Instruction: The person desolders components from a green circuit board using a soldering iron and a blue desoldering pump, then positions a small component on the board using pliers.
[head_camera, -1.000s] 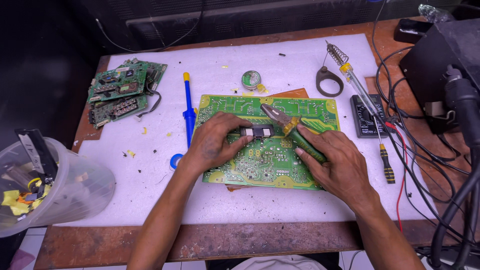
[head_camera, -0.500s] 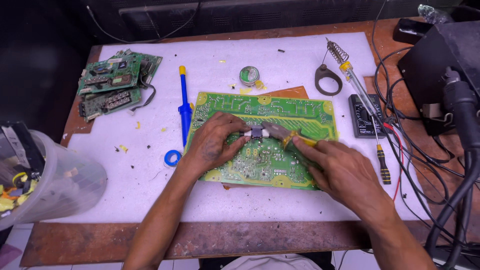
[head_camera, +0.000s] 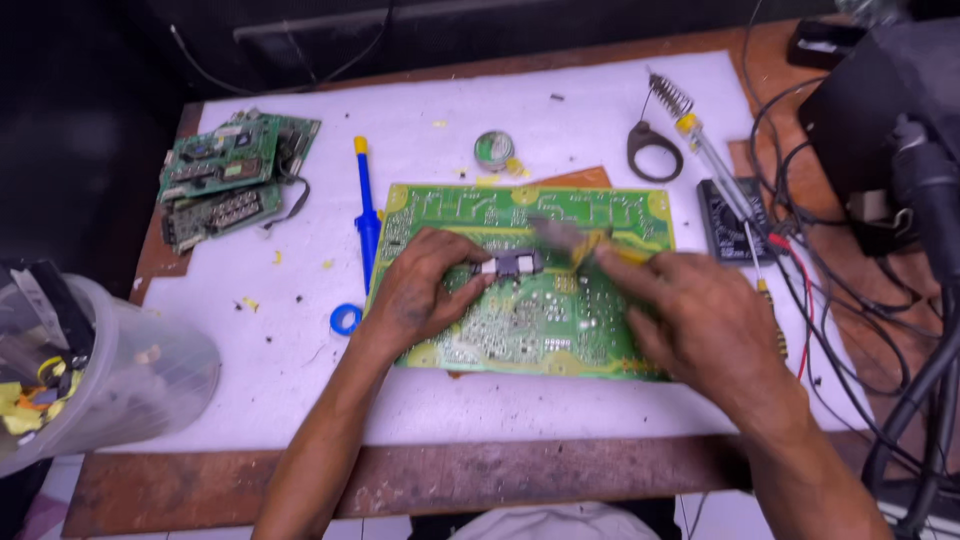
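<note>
On white mat (head_camera: 300, 380): right hand (head_camera: 700, 320) w/ pliers (head_camera: 565, 238) shifted left toward component (head_camera: 510, 265); blurred.

Bright, even overhead light on the white mat (head_camera: 300, 330); right hand (head_camera: 700, 320) motion-blurred; dark, bowed edges.

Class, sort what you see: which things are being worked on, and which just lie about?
In use: left hand, right hand, large green circuit board, small black component, blurred tool.
Lying about: stacked boards, blue tool, tape roll, plastic bin.
</note>
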